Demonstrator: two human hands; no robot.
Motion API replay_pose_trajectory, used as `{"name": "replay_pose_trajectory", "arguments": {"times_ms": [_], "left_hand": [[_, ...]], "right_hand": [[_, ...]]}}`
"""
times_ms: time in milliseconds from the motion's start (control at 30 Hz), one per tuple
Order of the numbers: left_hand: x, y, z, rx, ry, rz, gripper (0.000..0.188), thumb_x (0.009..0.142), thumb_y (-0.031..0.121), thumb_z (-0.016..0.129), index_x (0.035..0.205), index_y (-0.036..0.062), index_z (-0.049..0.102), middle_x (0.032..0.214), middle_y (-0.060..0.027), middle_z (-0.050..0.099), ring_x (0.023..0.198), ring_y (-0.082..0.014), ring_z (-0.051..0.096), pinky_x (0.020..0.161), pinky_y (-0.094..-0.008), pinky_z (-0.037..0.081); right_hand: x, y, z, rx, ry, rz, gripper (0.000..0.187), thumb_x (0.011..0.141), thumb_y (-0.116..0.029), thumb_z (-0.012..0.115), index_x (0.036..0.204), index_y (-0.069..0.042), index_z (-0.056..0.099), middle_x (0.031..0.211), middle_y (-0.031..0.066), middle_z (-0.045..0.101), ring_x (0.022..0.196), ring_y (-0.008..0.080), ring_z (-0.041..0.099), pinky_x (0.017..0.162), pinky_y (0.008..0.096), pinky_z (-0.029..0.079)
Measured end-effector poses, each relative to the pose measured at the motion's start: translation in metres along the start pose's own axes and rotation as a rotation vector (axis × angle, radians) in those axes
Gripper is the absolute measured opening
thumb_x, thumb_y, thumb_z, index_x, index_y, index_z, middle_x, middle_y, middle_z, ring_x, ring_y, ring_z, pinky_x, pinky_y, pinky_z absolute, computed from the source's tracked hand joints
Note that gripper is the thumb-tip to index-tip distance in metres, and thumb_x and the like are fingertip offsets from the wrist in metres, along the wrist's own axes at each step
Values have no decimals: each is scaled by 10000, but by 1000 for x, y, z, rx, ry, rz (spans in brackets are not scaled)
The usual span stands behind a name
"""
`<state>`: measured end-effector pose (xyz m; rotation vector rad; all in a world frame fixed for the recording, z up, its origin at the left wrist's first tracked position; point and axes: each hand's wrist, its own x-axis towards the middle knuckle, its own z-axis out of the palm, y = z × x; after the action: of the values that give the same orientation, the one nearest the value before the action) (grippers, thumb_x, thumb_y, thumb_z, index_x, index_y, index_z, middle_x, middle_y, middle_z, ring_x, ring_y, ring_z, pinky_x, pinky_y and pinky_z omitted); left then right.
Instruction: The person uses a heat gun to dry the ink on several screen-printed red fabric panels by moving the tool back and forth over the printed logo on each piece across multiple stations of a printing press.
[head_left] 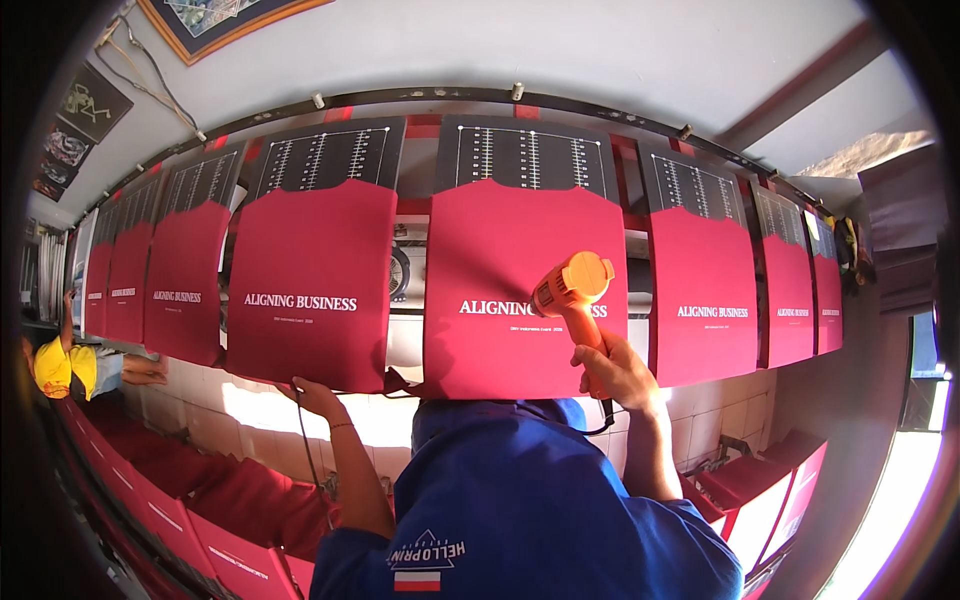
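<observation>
Orange heat gun (572, 288) at three o'clock, clasped in the right hand (624, 376), seems to be drying the printed crimson panel (500, 262); the left hand (316, 398), at eight, meets a neighbouring panel (310, 255), grip unclear. Even sweeping seems called for.

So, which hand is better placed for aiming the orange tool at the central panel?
Probably the right hand: it grips the orange tool before the central panel; the left hand is near another panel.
</observation>
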<state>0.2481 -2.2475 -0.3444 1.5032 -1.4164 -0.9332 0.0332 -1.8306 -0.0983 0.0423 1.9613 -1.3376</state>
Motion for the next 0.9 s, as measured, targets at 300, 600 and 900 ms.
{"name": "replay_pose_trajectory", "arguments": {"times_ms": [300, 600, 900], "left_hand": [[59, -20, -1, 29, 89, 9, 641, 1019, 269, 385, 1565, 9, 173, 1466, -300, 421, 1224, -405, 565, 1020, -471, 492], [56, -12, 10, 30, 82, -23, 639, 1016, 272, 409, 1545, -4, 180, 1502, -306, 344, 1271, -426, 515, 1045, -472, 484], [57, -10, 10, -44, 71, -30, 625, 1011, 259, 419, 1533, 9, 183, 1490, -329, 334, 1270, -436, 511, 1046, -476, 494]], "right_hand": [[5, -9, 14, -17, -41, 25, 274, 986, -276, 571, 976, -5, 610, 649, 52, 610, 549, 108, 599, 494, 255, 468], [6, -12, 31, 47, -11, 19, 262, 970, -259, 602, 1008, 0, 605, 755, 44, 617, 602, 108, 626, 521, 258, 493], [8, -18, 62, 5, 82, -20, 263, 973, -255, 605, 988, 7, 614, 745, 50, 624, 587, 109, 622, 511, 257, 484]]}}
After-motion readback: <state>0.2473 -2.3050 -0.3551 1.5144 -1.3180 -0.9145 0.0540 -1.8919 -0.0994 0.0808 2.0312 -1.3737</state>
